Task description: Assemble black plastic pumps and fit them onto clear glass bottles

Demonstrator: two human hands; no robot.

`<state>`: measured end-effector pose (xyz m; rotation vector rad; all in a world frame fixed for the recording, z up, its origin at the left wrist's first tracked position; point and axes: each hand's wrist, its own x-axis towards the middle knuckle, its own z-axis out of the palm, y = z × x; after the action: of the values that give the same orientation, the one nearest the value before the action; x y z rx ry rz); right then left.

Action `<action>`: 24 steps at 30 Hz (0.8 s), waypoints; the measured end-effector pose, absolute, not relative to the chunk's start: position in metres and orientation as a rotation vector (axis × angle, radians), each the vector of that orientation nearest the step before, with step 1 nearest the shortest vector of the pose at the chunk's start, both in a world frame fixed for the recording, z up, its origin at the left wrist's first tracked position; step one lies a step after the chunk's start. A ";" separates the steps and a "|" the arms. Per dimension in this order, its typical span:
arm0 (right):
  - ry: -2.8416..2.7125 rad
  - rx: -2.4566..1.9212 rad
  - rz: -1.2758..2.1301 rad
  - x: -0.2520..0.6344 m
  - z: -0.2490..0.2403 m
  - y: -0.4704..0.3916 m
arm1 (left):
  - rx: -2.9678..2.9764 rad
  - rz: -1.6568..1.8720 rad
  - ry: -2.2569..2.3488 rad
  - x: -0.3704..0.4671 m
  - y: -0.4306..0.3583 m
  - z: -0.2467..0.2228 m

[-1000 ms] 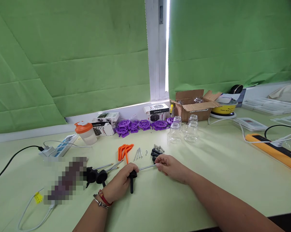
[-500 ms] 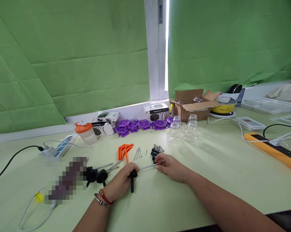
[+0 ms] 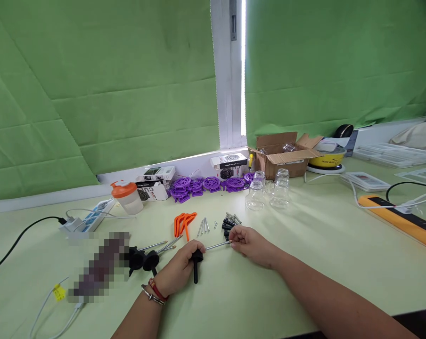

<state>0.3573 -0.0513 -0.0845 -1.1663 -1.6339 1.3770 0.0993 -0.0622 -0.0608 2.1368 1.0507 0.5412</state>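
My left hand (image 3: 179, 266) is closed around a black part (image 3: 196, 270) whose short stem points down toward the table. From it a thin metal rod (image 3: 217, 246) runs to the right. The fingertips of my right hand (image 3: 247, 242) pinch the rod's brass-coloured far end. Left of my left hand lie similar black parts (image 3: 151, 261) with rods. Orange angled pieces (image 3: 179, 225), long screws (image 3: 203, 226) and tiny metal pieces (image 3: 215, 225) lie beyond my hands. Black cylinders (image 3: 227, 225) and springs (image 3: 234, 218) are just behind my right hand.
Purple plastic parts (image 3: 211, 184), small boxes (image 3: 152, 190) and an open cardboard box (image 3: 285, 162) line the back. Clear glass-like vessels (image 3: 279, 195) stand right of centre. An orange-lidded bottle (image 3: 127, 197) and a power strip (image 3: 96, 217) are left; an orange strip (image 3: 397, 219) is right.
Both hands keep their hold on the black part and rod. The view has shifted slightly, so the tabletop things appear a little lower; nothing else has clearly moved.
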 end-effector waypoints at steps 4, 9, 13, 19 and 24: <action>-1.664 -1.231 1.408 0.358 -0.085 -0.050 | 2.134 0.532 1.050 0.100 -0.061 -0.062; -1.725 -1.277 1.376 0.358 -0.081 -0.051 | 2.139 0.523 1.045 0.100 -0.061 -0.061; -1.657 -1.171 1.384 0.358 -0.083 -0.051 | 2.138 0.517 1.050 0.100 -0.061 -0.060; -1.658 -1.223 1.396 0.357 -0.087 -0.049 | 2.148 0.510 1.021 0.100 -0.059 -0.061; -1.690 -1.297 1.334 0.357 -0.092 -0.047 | 2.154 0.492 1.032 0.101 -0.058 -0.060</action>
<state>0.3570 -0.0470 -0.0923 -1.2967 -1.6895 1.3337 0.1012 -0.0584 -0.0601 2.1535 1.0320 0.4921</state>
